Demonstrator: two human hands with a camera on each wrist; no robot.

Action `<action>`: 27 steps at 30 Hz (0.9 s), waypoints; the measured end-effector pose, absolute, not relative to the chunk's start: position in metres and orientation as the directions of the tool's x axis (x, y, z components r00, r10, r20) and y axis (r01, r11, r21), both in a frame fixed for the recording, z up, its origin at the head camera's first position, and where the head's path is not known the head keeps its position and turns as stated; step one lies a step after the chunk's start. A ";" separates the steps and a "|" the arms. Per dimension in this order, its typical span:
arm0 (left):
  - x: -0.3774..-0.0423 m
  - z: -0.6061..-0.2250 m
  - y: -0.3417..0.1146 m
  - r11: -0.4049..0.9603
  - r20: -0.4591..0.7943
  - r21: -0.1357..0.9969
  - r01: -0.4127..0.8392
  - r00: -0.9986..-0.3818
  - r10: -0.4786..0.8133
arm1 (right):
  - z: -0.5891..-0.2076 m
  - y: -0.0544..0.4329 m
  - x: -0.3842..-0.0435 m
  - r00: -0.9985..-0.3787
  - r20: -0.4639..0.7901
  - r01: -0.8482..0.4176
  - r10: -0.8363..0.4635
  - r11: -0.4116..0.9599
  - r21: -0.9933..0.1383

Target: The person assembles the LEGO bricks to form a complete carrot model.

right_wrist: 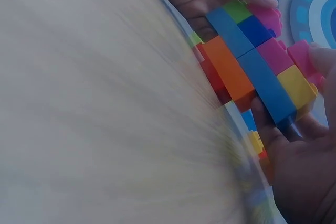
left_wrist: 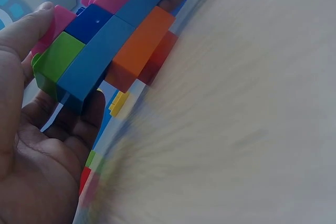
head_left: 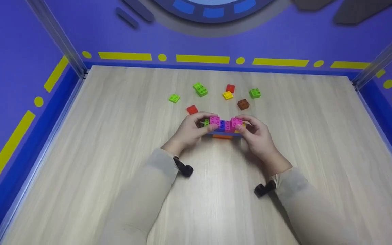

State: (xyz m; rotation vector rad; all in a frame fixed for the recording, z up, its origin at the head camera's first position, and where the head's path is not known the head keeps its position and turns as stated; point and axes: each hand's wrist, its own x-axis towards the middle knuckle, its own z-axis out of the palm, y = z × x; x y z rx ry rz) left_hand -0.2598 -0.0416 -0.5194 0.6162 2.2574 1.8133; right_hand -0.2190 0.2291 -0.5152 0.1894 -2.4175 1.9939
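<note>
A built-up block of toy bricks (head_left: 227, 126) stands between both hands at the middle of the table. From below it shows a red brick (right_wrist: 214, 81), an orange brick (left_wrist: 140, 51) and a row of two blue bricks (right_wrist: 269, 88). Above these run green, dark blue, pink and yellow bricks (right_wrist: 296, 88), topped by a pink brick (head_left: 215, 121) toward each end. My left hand (head_left: 191, 129) grips the green end, its thumb at the left pink brick. At the yellow end, my right hand (head_left: 259, 136) holds on, thumb against the other pink brick (head_left: 236, 122).
Loose bricks lie beyond the hands: a red brick (head_left: 192, 109), a small green brick (head_left: 174, 98), green bricks (head_left: 200, 89), a yellow brick (head_left: 228, 95) by another red one (head_left: 230, 88), a brown brick (head_left: 243, 104) and a green brick (head_left: 255, 93). Blue walls (head_left: 209, 41) enclose the table.
</note>
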 end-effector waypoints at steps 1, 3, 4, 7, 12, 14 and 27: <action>-0.260 -0.520 -0.041 0.163 0.120 0.965 0.207 -0.896 0.426 | -0.515 0.230 -0.219 -0.994 0.074 -0.088 -0.086 0.179 -0.980; -0.261 -0.520 -0.040 0.151 0.129 0.965 0.212 -0.894 0.429 | -0.514 0.231 -0.220 -0.995 0.068 -0.081 -0.078 0.177 -0.981; -0.262 -0.520 -0.039 0.149 0.133 0.965 0.216 -0.893 0.431 | -0.514 0.231 -0.221 -0.995 0.066 -0.077 -0.073 0.174 -0.982; -0.262 -0.520 -0.038 0.154 0.131 0.965 0.214 -0.895 0.427 | -0.512 0.233 -0.221 -0.996 0.058 -0.070 -0.072 0.180 -0.981; -0.262 -0.518 -0.037 0.172 0.116 0.964 0.204 -0.901 0.418 | -0.507 0.234 -0.222 -0.995 0.042 -0.061 -0.093 0.208 -0.976; -0.262 -0.518 -0.037 0.171 0.119 0.963 0.207 -0.900 0.419 | -0.506 0.234 -0.223 -0.995 0.038 -0.057 -0.097 0.207 -0.977; -0.258 -0.521 -0.042 0.140 0.112 0.973 0.182 -0.908 0.403 | -0.523 0.234 -0.223 -0.983 0.136 -0.157 -0.126 0.180 -0.971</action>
